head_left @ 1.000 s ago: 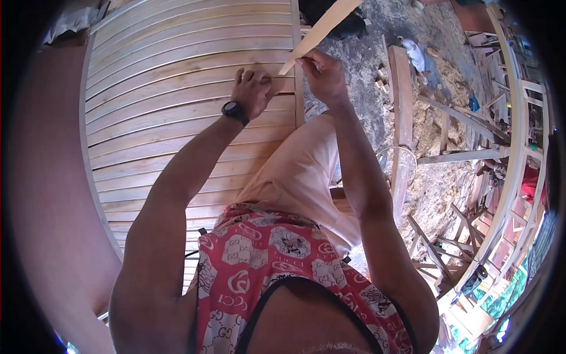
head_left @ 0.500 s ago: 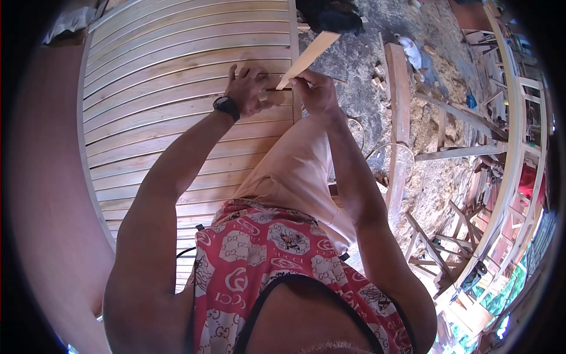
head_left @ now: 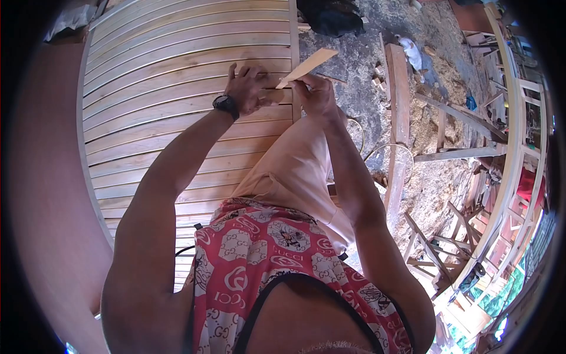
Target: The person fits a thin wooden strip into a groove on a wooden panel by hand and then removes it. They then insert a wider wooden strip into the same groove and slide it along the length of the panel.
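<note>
My right hand (head_left: 319, 96) pinches a thin, flat strip of pale wood (head_left: 312, 63) near the edge of a slatted wooden panel (head_left: 183, 97). The strip slants up and to the right, its lower end close to a slat gap beside the panel's edge rail. Left of it, my left hand (head_left: 247, 91) rests over the slats with fingers apart and bent, a dark watch (head_left: 225, 105) on the wrist. Its fingertips come near the strip's lower end.
A black bundle (head_left: 331, 17) lies on the ground past the panel's edge. To the right are a long timber beam (head_left: 399, 118), wood shavings, a white bag-like item (head_left: 411, 53) and a thin looped cable (head_left: 407, 147). Wooden frames (head_left: 516, 147) stand at the far right.
The wood strip has tilted lower, its far end dropping downward while its near end stays by the slats. Both hands remain almost in place.
</note>
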The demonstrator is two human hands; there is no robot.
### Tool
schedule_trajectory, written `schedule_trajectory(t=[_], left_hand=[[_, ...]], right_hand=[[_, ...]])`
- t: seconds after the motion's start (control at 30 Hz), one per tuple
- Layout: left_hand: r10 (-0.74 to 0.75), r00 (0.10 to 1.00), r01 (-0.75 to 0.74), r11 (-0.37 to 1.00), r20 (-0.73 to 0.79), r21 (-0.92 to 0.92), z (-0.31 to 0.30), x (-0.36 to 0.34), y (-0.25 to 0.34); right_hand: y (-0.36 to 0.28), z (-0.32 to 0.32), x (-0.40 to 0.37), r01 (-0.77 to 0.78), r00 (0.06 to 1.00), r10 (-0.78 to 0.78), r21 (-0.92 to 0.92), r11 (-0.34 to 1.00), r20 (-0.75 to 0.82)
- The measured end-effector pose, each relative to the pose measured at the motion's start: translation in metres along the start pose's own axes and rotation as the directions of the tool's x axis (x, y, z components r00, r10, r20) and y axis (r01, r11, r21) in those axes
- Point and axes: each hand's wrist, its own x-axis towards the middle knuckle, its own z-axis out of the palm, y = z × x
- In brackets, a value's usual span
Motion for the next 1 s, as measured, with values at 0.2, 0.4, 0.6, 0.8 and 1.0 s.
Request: schedule_trajectory(t=[0.2, 0.4, 0.6, 0.8, 1.0], left_hand=[[0.018, 0.999, -0.019, 0.999, -0.031, -0.030, 0.001, 0.000, -0.001], [-0.002, 1.000, 0.001, 1.000, -0.026, -0.023, -0.001, -0.002, 0.002], [-0.054, 0.999, 0.054, 0.999, -0.001, -0.004, -0.005, 0.000, 0.013], [-0.043, 0.993, 0.039, 0.998, -0.107, -0.042, 0.006, -0.009, 0.022], [-0.062, 0.985, 0.055, 0.997, -0.160, -0.047, 0.024, -0.020, 0.028]], right_hand=[[-0.006, -0.001, 0.001, -0.029, 1.000, 0.029, 0.000, 1.000, 0.007], [-0.002, 0.002, 0.000, -0.031, 0.999, 0.030, 0.013, 0.999, 0.025], [-0.004, 0.002, -0.001, -0.006, 1.000, 0.006, 0.044, 0.999, 0.012], [0.001, -0.002, 0.003, -0.014, 0.999, 0.013, 0.022, 1.000, 0.033], [-0.016, -0.011, 0.006, -0.010, 0.997, 0.008, 0.028, 1.000, 0.077]])
